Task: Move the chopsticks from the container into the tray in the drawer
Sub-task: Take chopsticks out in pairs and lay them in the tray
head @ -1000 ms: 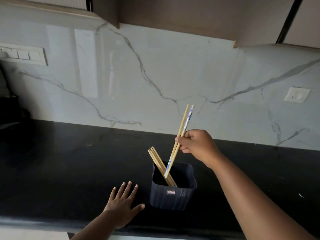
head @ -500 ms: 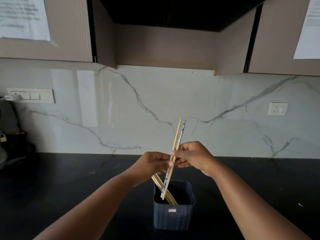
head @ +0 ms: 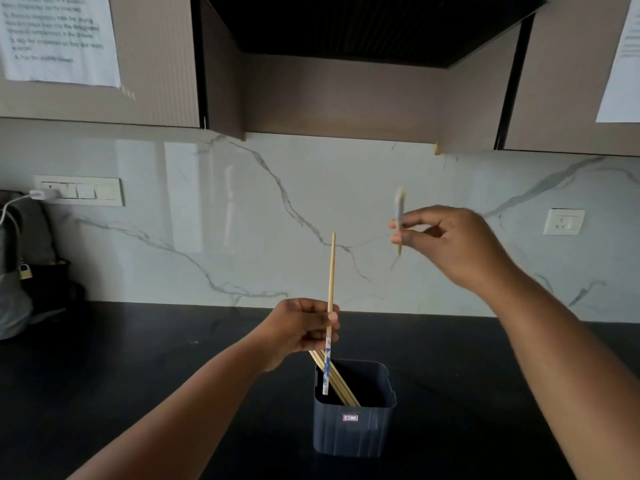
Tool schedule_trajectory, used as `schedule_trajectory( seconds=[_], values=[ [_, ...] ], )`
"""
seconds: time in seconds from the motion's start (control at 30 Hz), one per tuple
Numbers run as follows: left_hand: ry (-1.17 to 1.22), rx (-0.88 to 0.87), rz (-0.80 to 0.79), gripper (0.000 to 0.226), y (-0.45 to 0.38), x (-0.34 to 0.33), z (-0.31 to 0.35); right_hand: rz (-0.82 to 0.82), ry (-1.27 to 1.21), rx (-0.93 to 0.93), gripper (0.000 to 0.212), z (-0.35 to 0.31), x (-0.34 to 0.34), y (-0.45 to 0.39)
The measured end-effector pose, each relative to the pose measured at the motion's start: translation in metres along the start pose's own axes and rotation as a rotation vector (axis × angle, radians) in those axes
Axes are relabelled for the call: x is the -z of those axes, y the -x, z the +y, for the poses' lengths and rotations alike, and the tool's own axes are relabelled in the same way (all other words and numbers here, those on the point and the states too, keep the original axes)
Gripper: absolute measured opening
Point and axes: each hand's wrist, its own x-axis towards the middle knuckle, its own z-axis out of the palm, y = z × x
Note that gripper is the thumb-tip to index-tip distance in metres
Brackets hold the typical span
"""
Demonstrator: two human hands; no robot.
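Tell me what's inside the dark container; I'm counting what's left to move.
Several plain wooden chopsticks lean inside the container. Its front wall hides their lower ends and the bottom, so anything lying there cannot be seen.

Black counter (head: 138, 375), marble backsplash (head: 311, 202), switch panel (head: 83, 191)

Container (head: 353, 427): dark blue-grey ribbed plastic tub, squarish, open top, small label on front, upright on the black surface (head: 138, 375). Inside: a bundle of plain bamboo chopsticks (head: 337, 382) leaning to its left rim. One chopstick (head: 330, 306), bamboo with blue-white patterned end, near vertical, patterned end down at the rim, pinched in the left hand (head: 301, 329). Second chopstick (head: 400, 220), blurred, short in view, patterned end up, pinched in the right hand (head: 457, 244), well above and right of the container.
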Motion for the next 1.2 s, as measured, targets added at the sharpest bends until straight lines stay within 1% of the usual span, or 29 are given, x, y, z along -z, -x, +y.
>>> schedule_trajectory(
  seconds=[0.07,0.1,0.17,0.23,0.3,0.47,0.57,0.67,0.77,0.9,0.97,1.03,1.2],
  values=[
    [0.048,0.007,-0.013,0.035,0.000,0.002,0.004,-0.034,0.244,0.205,0.021,0.005,-0.014,0.009],
    [0.065,0.014,-0.021,0.040,0.000,0.002,0.005,-0.079,0.352,0.278,0.024,0.010,-0.025,0.015],
    [0.081,0.031,-0.043,0.040,-0.001,0.003,0.006,-0.173,0.479,0.390,0.029,0.023,-0.045,0.029],
    [0.088,0.053,-0.067,0.035,-0.001,0.004,0.005,-0.167,0.472,0.464,0.031,0.036,-0.062,0.040],
    [0.078,0.075,-0.081,0.031,-0.001,0.003,0.001,-0.125,0.441,0.484,0.033,0.044,-0.075,0.048],
    [0.061,0.099,-0.092,0.037,-0.001,-0.007,-0.004,-0.078,0.439,0.523,0.032,0.047,-0.099,0.053],
    [0.077,0.101,-0.071,0.036,-0.001,-0.010,-0.003,-0.073,0.372,0.515,0.034,0.043,-0.107,0.052],
    [0.091,0.099,-0.072,0.017,0.000,-0.010,-0.005,-0.086,0.328,0.532,0.037,0.041,-0.110,0.053],
    [0.100,0.086,-0.055,0.012,-0.001,-0.010,-0.007,-0.087,0.260,0.493,0.038,0.041,-0.112,0.056],
    [0.117,0.069,0.007,0.026,-0.001,-0.011,-0.007,-0.082,0.154,0.336,0.041,0.045,-0.118,0.064],
    [0.089,0.055,0.022,0.024,-0.001,-0.011,-0.007,-0.112,0.088,0.252,0.044,0.047,-0.121,0.068],
    [0.049,0.040,0.031,0.023,-0.001,-0.011,-0.006,-0.132,0.028,0.205,0.047,0.047,-0.124,0.072],
    [0.010,0.014,0.044,0.037,-0.002,-0.013,-0.003,-0.120,-0.081,0.097,0.046,0.050,-0.129,0.076]
  ],
)
